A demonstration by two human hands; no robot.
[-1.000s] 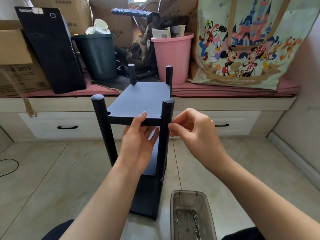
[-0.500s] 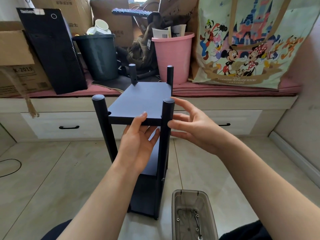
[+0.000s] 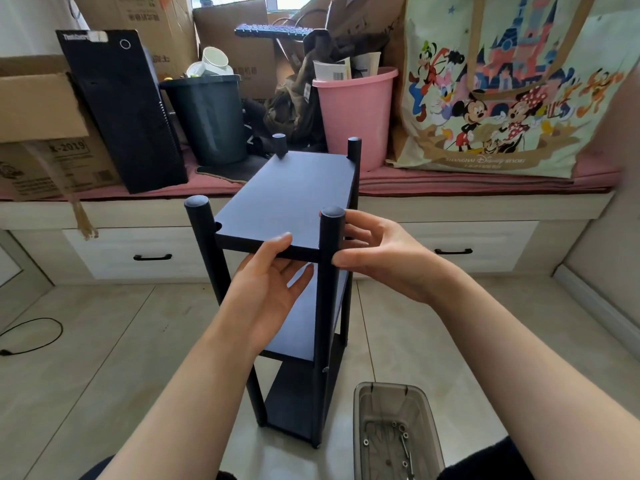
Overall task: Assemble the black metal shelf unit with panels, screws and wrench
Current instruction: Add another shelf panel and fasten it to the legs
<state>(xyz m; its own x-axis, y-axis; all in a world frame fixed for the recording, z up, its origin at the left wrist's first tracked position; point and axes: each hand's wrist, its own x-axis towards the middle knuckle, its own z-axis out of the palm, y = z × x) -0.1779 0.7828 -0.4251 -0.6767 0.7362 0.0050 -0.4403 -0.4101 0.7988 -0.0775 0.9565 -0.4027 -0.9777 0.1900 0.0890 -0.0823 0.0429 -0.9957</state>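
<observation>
The shelf unit (image 3: 291, 216) stands upright on the floor (image 3: 104, 341), in front of a low bench (image 3: 467, 202) with drawers beneath it. Its top panel (image 3: 287, 192) sits between four posts. The left hand (image 3: 266, 289) is under the near edge of that panel; the right hand (image 3: 384, 258) is just right of the near right post (image 3: 329, 271). A tray (image 3: 398, 431) holding screws (image 3: 401, 434) lies on the floor to the right of the unit's foot. On the bench behind, from left: a cardboard box (image 3: 38, 109), a leaning case (image 3: 121, 112), two bins (image 3: 207, 119), a tote bag (image 3: 502, 91).
</observation>
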